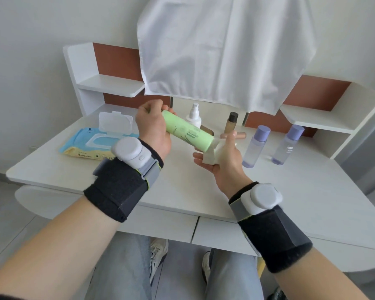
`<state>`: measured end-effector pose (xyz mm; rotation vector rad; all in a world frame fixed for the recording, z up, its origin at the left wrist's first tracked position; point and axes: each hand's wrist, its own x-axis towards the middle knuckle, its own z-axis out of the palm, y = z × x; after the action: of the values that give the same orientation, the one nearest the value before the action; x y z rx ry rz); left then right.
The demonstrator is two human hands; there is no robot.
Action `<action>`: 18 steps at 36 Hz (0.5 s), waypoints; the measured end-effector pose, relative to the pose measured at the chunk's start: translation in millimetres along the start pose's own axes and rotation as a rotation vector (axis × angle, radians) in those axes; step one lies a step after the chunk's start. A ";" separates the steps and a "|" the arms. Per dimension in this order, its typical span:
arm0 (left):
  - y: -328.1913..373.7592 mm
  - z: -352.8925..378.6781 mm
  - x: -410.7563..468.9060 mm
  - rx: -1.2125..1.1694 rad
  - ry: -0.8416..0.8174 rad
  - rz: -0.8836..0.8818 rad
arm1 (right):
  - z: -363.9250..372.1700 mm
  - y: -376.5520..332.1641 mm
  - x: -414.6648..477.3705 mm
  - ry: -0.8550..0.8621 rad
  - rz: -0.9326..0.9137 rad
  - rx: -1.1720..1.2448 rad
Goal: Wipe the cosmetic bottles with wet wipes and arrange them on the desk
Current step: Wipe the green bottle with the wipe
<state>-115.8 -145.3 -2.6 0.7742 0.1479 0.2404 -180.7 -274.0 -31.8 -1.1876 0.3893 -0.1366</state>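
My left hand grips the upper end of a light green bottle, held tilted above the white desk. My right hand holds a folded white wet wipe against the bottle's lower end, thumb up beside it. Behind stand a white pump bottle and a beige foundation bottle with a dark cap; another beige tube lies on its side. At the right, two clear bottles with lilac caps stand upright.
A blue pack of wet wipes lies at the desk's left with its lid flipped open. A white cloth hangs over the back. White side shelves flank the desk. My knees and shoes are under the front edge.
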 end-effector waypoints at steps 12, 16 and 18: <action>-7.2 8.5 20.6 0.685 -0.125 0.613 | -18.2 10.7 24.5 -0.067 -0.027 -0.163; -15.7 14.5 27.5 0.807 -0.203 0.690 | -21.2 12.5 30.0 -0.093 -0.007 -0.135; -21.4 13.7 30.8 0.862 -0.224 0.707 | -22.9 10.9 31.2 -0.104 0.024 -0.082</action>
<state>-79.7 -161.0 -9.3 1.6955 -0.2674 0.7834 -161.3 -299.5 -56.1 -1.2647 0.3199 -0.0380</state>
